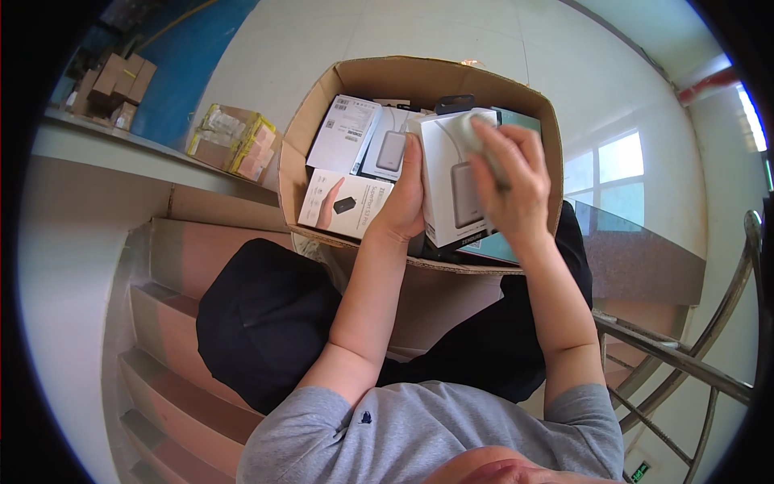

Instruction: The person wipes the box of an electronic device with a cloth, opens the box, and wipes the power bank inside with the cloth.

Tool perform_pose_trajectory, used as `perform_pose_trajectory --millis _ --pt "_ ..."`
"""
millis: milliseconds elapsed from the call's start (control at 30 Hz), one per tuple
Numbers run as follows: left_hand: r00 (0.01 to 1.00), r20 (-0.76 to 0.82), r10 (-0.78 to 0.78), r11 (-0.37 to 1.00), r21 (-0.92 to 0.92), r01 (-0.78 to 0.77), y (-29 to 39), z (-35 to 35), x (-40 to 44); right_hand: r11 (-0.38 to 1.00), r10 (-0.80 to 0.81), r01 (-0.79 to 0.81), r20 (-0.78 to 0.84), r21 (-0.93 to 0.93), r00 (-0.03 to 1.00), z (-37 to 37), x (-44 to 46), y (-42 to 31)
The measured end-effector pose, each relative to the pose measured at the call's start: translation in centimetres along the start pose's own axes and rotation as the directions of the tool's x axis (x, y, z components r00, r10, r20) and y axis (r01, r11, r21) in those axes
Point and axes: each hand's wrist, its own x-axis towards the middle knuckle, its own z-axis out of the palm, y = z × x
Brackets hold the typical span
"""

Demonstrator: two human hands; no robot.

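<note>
A large open cardboard carton [451, 74] holds several small product boxes. My left hand [401, 194] grips the left edge of a white box [442, 198] printed with a grey power bank, tilted up inside the carton. Over the upper right of that box, my right hand [520, 173] is curled around a pale grey-green, cloth-like piece [472, 133], partly hidden and blurred. Beside my left hand lie a white charger box [347, 202], another power bank box [389, 153] and a white label-covered box [343, 133]. A teal box [520, 125] shows behind my right hand.
Stacked brown cartons [121, 81] and a yellow-taped parcel [234, 141] are at the left. Stairs [185, 355] descend on the lower left. A metal handrail [677, 355] stands at the right. My dark-clothed knees [270, 323] are under the carton.
</note>
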Motion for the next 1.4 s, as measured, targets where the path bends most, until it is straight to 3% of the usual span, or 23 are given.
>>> perform_pose_trajectory --millis 133,267,433,633,767,967,1133,1300,1333,1400 --pt "0.998 0.047 -0.03 1.0 0.008 0.029 -0.3 -1.5 0.4 0.987 -0.155 0.15 0.102 0.056 0.983 1.0 -1.4 -2.0" --pt "1.0 -0.012 -0.005 0.99 0.143 0.006 0.4 1.0 -0.4 0.998 -0.061 0.06 0.04 0.019 0.997 0.0 -0.2 -0.8" --pt "0.999 0.039 -0.008 0.994 0.113 0.003 -0.1 0.5 -0.1 0.999 0.026 -0.027 0.013 0.027 1.0 -0.1 0.0 -0.7" --pt "0.996 0.081 0.028 0.998 0.049 -0.032 -0.9 -0.8 0.0 0.995 -0.071 0.063 0.105 0.072 0.992 -0.3 0.0 -1.6" --pt "0.981 0.166 0.097 0.962 0.239 -0.135 -0.7 -0.7 -0.4 1.0 0.019 -0.019 0.0 -0.022 1.0 -1.3 0.8 1.0" --pt "0.99 0.118 0.076 0.944 0.31 -0.109 -0.1 0.0 -0.5 0.994 -0.034 0.026 0.08 0.102 0.996 -0.8 0.0 -1.2" --pt "0.994 0.104 0.024 0.974 0.222 -0.047 -0.2 0.3 -0.3 0.996 0.054 -0.059 0.076 0.064 0.996 -1.2 0.4 0.1" --pt "0.966 0.041 0.257 0.935 0.24 -0.259 0.4 1.3 0.2 0.988 -0.048 0.033 -0.096 -0.152 0.994 -0.8 0.7 0.7" --pt "0.947 0.008 0.322 0.909 0.277 -0.311 0.4 1.9 0.2 0.992 0.114 -0.111 -0.057 0.052 0.992 -0.8 0.7 0.9" --pt "0.895 -0.047 0.444 0.845 0.354 -0.401 0.4 3.3 0.2 0.817 0.39 -0.398 0.108 0.417 0.914 -0.8 0.5 1.3"
